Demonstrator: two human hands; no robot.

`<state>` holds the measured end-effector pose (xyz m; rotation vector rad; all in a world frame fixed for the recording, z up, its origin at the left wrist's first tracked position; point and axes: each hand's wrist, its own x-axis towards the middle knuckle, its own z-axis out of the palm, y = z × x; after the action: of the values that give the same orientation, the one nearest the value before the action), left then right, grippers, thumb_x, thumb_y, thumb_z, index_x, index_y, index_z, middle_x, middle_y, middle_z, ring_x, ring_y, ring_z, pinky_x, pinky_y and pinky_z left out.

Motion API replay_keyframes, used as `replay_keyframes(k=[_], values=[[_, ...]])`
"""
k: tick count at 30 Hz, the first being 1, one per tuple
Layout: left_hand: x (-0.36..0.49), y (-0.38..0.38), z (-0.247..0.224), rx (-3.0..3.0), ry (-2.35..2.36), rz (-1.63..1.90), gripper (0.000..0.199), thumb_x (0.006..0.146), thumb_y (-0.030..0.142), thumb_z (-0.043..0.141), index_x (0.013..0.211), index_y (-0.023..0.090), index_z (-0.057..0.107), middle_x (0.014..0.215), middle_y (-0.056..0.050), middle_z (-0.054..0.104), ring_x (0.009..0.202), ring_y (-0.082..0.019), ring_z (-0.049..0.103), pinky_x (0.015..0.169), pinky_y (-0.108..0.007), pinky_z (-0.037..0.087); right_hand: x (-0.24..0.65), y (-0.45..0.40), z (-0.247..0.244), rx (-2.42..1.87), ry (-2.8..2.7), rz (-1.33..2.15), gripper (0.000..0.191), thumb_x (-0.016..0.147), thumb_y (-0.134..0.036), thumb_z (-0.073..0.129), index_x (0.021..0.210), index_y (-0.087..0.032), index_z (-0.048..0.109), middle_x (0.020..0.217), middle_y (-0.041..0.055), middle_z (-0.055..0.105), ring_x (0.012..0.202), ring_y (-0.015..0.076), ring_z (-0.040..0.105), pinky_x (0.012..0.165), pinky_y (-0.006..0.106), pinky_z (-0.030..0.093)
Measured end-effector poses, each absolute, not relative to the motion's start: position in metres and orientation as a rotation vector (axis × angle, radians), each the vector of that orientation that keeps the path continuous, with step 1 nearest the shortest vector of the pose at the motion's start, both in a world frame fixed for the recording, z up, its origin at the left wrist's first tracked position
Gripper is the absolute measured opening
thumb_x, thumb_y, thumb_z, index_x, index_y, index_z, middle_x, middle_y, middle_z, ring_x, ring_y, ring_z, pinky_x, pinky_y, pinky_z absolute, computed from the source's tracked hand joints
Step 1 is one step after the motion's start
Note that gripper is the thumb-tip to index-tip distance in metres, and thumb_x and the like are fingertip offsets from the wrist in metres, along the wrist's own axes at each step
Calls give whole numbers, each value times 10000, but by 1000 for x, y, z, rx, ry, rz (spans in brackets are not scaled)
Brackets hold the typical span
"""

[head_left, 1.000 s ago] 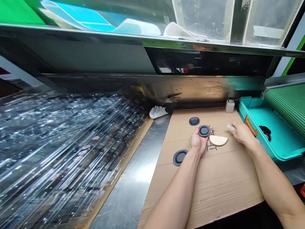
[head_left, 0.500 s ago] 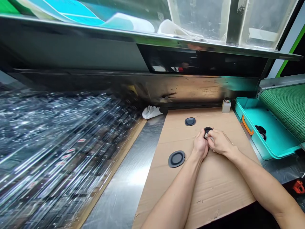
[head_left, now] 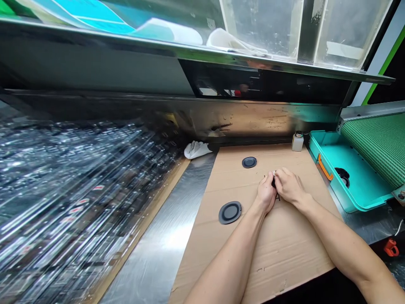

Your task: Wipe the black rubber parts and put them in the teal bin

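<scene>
Cardboard [head_left: 294, 245] spreads beneath my two hands, which meet over its farther half, knuckles up and fingers turned in toward each other. My left hand [head_left: 266, 193] is curled closed around a dark piece [head_left: 274, 183], so only a small black part of it shows in the gap between my two hands; the rest is hidden behind my fingers. My right hand [head_left: 289, 185] comes at that piece from the other side, its fingers bent and pinching a white scrap [head_left: 274, 173] that peeks out at the far end of the gap, right beside the black. I cannot tell whether my right fingers also press the dark piece itself, nor whether my hands rest on the board.

Two grey discs lie flat on the board, both apart from my grip: the farther disc [head_left: 249, 162] ahead and to the left, the nearer disc [head_left: 230, 212] left of my left wrist, close to my forearm. Beyond my right hand, a small bottle [head_left: 297, 142] stands upright at the board's far edge. Just right of it sits a teal tray [head_left: 343, 195] with an orange handle [head_left: 325, 167] and dark rings [head_left: 342, 176] inside.
</scene>
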<state>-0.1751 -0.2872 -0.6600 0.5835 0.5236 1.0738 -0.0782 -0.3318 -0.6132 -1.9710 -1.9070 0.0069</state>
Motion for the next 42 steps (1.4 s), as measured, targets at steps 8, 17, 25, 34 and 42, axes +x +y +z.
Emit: replay_keyframes(k=[8, 17, 25, 34, 42], values=[[-179, -289, -658, 624, 534, 1032, 240, 940, 342, 642, 936, 111, 709, 972, -126, 773, 1072, -263, 708, 960, -420, 558, -71, -334, -611, -2174, -1801, 17, 277, 1035, -277, 369, 1128, -228, 625, 1122, 83, 654, 951, 218, 641, 774, 303, 452], [-181, -285, -657, 546, 546, 1030, 280, 996, 324, 528, 930, 119, 707, 994, -137, 776, 1110, -262, 702, 992, -432, 557, -72, -342, -614, -2082, -1846, 85, 234, 1004, -232, 435, 1127, -190, 630, 1132, 93, 674, 1021, 211, 640, 851, 285, 463], [-175, -285, -663, 503, 525, 1047, 262, 1007, 268, 503, 928, 119, 702, 943, -106, 765, 1017, -210, 722, 1004, -365, 538, -80, -337, -619, -2036, -1804, 80, 235, 1020, -264, 421, 1075, -208, 642, 1117, 72, 676, 962, 193, 639, 814, 271, 451], [-178, -284, -663, 463, 529, 1025, 283, 1017, 259, 469, 909, 116, 688, 896, -103, 758, 985, -206, 728, 997, -376, 540, -79, -335, -616, -2015, -1856, 95, 172, 981, -241, 465, 1023, -223, 630, 1101, 58, 676, 931, 191, 636, 758, 274, 443], [-180, -284, -658, 428, 553, 986, 344, 1032, 271, 421, 898, 114, 695, 952, -130, 762, 1065, -232, 714, 1028, -395, 537, -84, -338, -619, -2013, -1872, 109, 173, 986, -253, 450, 1039, -220, 612, 1096, 64, 674, 937, 203, 634, 767, 287, 445]])
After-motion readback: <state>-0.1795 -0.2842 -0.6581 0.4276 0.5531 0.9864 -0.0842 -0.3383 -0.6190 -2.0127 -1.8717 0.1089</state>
